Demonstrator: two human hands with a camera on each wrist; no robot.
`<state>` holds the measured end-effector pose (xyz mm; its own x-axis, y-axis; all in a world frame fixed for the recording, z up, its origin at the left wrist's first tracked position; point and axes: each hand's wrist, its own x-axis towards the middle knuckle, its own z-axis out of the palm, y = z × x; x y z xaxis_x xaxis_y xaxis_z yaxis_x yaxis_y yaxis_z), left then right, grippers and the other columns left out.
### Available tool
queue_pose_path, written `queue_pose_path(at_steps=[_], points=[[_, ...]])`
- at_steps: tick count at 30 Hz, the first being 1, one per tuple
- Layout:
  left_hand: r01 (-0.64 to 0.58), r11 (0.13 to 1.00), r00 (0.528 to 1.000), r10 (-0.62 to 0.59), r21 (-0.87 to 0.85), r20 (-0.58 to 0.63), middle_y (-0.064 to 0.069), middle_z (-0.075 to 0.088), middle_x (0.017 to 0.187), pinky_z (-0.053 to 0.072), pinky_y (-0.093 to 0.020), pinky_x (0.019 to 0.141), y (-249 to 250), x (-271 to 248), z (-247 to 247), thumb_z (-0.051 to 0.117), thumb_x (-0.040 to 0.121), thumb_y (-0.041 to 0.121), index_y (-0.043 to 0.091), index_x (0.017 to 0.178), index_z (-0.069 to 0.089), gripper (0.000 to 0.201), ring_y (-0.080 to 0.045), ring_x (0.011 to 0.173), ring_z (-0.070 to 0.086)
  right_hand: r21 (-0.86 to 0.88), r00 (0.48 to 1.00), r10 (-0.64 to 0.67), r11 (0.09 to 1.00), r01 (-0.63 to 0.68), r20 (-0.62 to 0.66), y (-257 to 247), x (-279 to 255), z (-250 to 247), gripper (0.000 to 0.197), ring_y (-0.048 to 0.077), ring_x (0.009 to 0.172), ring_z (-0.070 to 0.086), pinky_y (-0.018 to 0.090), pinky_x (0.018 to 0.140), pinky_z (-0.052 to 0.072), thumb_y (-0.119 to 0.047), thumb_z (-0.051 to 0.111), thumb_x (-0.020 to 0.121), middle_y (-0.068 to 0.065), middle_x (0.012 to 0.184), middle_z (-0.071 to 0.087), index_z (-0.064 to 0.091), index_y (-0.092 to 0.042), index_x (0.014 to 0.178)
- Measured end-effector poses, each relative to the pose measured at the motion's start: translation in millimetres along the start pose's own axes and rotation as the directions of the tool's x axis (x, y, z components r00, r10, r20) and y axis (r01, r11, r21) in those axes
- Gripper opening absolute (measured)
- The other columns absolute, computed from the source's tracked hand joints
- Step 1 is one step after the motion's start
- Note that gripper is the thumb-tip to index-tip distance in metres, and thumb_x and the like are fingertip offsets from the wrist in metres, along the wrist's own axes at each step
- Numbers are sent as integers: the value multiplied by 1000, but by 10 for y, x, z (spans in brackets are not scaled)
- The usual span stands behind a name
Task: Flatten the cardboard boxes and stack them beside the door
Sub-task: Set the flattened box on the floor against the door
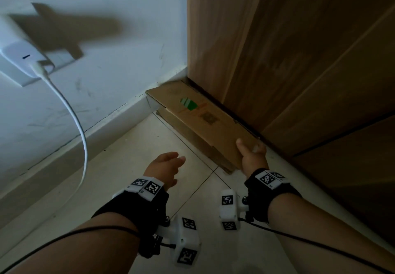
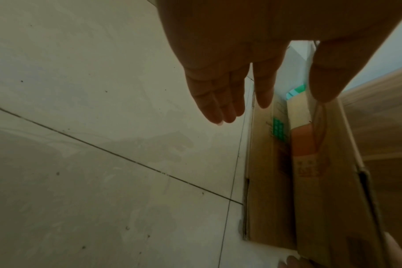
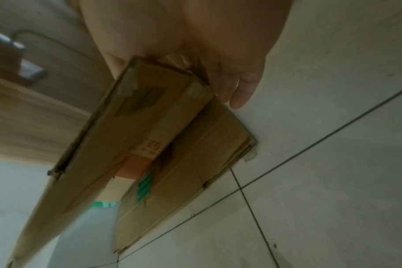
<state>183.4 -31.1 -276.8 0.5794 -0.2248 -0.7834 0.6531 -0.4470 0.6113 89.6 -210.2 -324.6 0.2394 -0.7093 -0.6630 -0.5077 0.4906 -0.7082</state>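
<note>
A flattened cardboard box with a green print stands on edge against the wooden door, beside the wall corner. My right hand grips its near end, thumb on the front face and fingers behind. In the right wrist view the held cardboard leans over a second flattened box that lies lower on the floor. My left hand hovers open over the tiles, left of the boxes, holding nothing. The left wrist view shows its straight fingers just short of the cardboard.
A white charger sits in a wall socket at the upper left, and its white cable hangs down the wall to the floor. A grey skirting board runs along the wall. Pale floor tiles spread under my hands.
</note>
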Motion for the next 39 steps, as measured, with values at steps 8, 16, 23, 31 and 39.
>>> queue_pose_path(at_steps=[8, 16, 23, 31, 39], points=[[-19, 1000, 1000, 19, 2, 23, -8, 56, 114, 47, -38, 91, 47, -98, 38, 59, 88, 21, 13, 127, 55, 40, -24, 106, 54, 307, 994, 70, 947, -91, 79, -132, -147, -133, 46, 35, 108, 54, 43, 79, 48, -33, 42, 91, 9, 130, 45, 35, -33, 136], [-18, 1000, 1000, 17, 22, 18, -9, 58, 118, 48, -40, 93, 38, -97, 28, 59, 88, 23, 13, 125, 56, 39, -27, 111, 56, 126, 991, -89, 989, 77, 100, -117, -173, -116, 42, 26, 112, 52, 39, 99, 46, -1, 37, 89, 6, 130, 51, 67, -28, 101], [-17, 999, 1000, 17, 40, 12, -10, 58, 115, 46, -40, 92, 20, -46, 13, 60, 87, 21, 13, 124, 56, 38, -25, 106, 55, -102, 978, -83, 989, 104, 190, 227, -181, -24, 55, 21, 106, 53, 41, 101, 46, 4, 56, 85, 11, 135, 51, 46, -23, 133], [2, 993, 1000, -3, 121, 12, -11, 59, 119, 46, -40, 93, -73, 20, 27, 61, 86, 19, 13, 124, 56, 39, -23, 104, 53, -443, 989, -142, 885, 145, 40, 316, -111, 162, 66, 32, 116, 50, 32, 90, 47, 1, 55, 86, 12, 142, 31, 31, -30, 140], [10, 989, 1000, -9, 150, -10, -11, 58, 113, 45, -38, 92, -126, 108, -18, 61, 86, 19, 12, 125, 55, 39, -24, 102, 53, -598, 979, -200, 780, 185, 42, 241, -22, 112, 72, 33, 107, 53, 27, 80, 45, -4, 56, 86, 14, 142, 27, 23, -32, 144]])
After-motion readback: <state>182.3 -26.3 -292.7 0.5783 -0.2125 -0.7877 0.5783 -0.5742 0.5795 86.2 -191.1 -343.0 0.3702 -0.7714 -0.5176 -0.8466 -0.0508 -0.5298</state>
